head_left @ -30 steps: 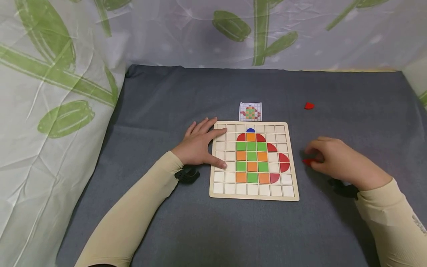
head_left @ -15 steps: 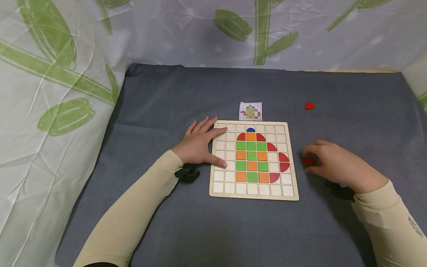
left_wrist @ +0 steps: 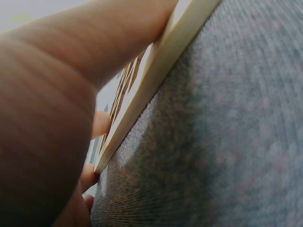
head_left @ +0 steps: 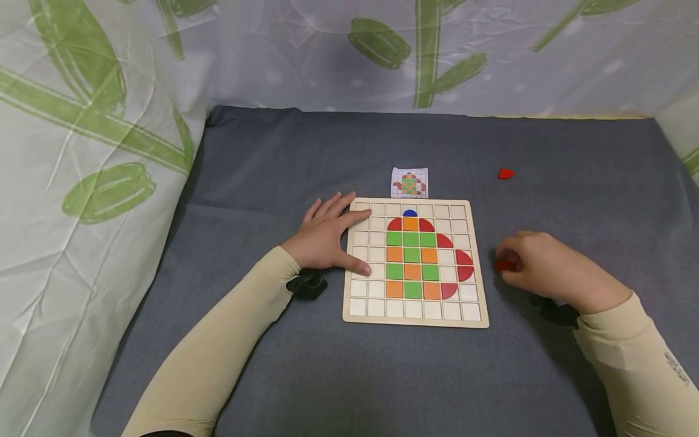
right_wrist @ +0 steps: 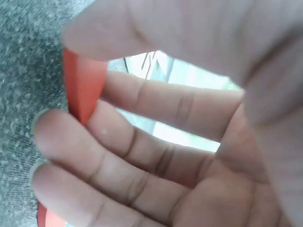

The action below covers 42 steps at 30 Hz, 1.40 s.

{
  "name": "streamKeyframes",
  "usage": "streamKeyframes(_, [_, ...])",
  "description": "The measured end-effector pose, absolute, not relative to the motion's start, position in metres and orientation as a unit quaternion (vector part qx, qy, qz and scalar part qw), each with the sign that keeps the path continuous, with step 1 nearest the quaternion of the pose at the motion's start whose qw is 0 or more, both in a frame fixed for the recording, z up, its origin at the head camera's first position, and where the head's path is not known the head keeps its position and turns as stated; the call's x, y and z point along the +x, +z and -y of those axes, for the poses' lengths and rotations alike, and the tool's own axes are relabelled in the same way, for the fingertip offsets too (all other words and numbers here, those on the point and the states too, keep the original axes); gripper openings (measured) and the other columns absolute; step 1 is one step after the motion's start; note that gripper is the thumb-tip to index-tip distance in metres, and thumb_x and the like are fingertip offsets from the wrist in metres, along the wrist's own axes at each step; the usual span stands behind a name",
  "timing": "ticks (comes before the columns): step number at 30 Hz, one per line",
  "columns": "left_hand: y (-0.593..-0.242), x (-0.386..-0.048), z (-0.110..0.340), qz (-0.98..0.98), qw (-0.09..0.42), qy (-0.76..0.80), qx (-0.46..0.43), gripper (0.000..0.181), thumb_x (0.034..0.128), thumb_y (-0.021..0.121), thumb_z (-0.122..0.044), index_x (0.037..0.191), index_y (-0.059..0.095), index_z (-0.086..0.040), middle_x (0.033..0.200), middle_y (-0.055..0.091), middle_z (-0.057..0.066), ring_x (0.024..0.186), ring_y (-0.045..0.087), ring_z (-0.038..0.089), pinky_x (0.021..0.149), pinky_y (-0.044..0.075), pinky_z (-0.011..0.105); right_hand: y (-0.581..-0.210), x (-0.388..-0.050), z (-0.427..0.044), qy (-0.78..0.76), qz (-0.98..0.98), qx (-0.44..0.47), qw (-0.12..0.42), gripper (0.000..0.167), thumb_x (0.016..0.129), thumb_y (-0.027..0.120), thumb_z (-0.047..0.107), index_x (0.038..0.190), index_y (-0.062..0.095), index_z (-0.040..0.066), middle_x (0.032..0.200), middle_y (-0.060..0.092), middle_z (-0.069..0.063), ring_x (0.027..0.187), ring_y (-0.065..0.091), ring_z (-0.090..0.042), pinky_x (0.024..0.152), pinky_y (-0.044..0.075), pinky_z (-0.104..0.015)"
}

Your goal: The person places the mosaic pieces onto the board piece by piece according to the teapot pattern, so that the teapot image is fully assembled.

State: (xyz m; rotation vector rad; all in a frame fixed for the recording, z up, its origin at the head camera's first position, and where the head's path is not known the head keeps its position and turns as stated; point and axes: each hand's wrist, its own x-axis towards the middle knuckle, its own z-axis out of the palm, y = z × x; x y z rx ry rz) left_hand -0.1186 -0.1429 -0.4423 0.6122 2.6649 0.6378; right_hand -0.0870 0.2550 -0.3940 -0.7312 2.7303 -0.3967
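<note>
A square wooden grid board lies on the dark cloth, with green and orange square tiles and several red quarter-round tiles in its cells. A blue half-round tile sits in the top row. My left hand rests spread over the board's left edge, thumb and index finger on its cells; in the left wrist view, the thumb lies across the board's rim. To the right of the board, my right hand pinches a red tile between thumb and fingers, close to the cloth.
A small printed picture card lies against the board's far edge. One loose red tile lies on the cloth at the back right. Patterned white fabric hangs behind and on the left.
My right hand has shifted slightly left and toward me, and the red tile has turned between its fingers. The left hand and the board have stayed in place.
</note>
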Motion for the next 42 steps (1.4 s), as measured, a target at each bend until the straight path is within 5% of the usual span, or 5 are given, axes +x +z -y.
streamKeyframes(14, [-0.442, -0.118, 0.144, -0.935, 0.166, 0.226, 0.218, 0.118, 0.0697, 0.088, -0.072, 0.167, 0.034, -0.031, 0.178, 0.005, 0.002, 0.164, -0.004, 0.029, 0.128, -0.007, 0.057, -0.383, -0.080, -0.233, -0.204, -0.912, -0.351, 0.056, 0.022, 0.080, 0.088, -0.002, 0.091, 0.078, 0.014, 0.083, 0.063, 0.012, 0.071, 0.054, -0.001, 0.061, 0.052, -0.023])
streamKeyframes(23, [-0.441, -0.118, 0.144, -0.934, 0.168, 0.227, 0.218, 0.117, 0.0707, 0.087, -0.072, 0.167, 0.034, -0.031, 0.178, 0.004, 0.002, 0.164, -0.004, 0.028, 0.129, -0.007, 0.057, -0.377, -0.078, -0.210, -0.222, -0.911, -0.341, 0.063, 0.014, 0.088, 0.081, 0.002, 0.095, 0.078, 0.013, 0.084, 0.070, 0.009, 0.069, 0.058, -0.005, 0.061, 0.052, -0.024])
streamKeyframes(30, [-0.441, -0.118, 0.143, -0.934, 0.170, 0.228, 0.217, 0.117, 0.0712, 0.087, -0.072, 0.167, 0.034, -0.030, 0.178, 0.005, 0.003, 0.164, -0.004, 0.028, 0.129, -0.007, 0.056, -0.379, -0.078, -0.187, -0.233, -0.886, -0.400, 0.011, 0.015, 0.089, 0.078, -0.002, 0.101, 0.082, 0.006, 0.080, 0.061, 0.008, 0.068, 0.048, -0.003, 0.058, 0.047, -0.020])
streamKeyframes(42, [-0.441, -0.118, 0.146, -0.931, 0.172, 0.229, 0.228, 0.116, 0.0725, 0.086, -0.072, 0.167, 0.032, -0.031, 0.178, 0.003, 0.002, 0.164, -0.004, 0.028, 0.128, -0.007, 0.058, -0.381, -0.073, -0.154, -0.209, -0.894, -0.391, 0.062, 0.019, 0.092, 0.078, -0.001, 0.110, 0.081, 0.004, 0.098, 0.073, -0.002, 0.083, 0.063, -0.012, 0.073, 0.059, -0.028])
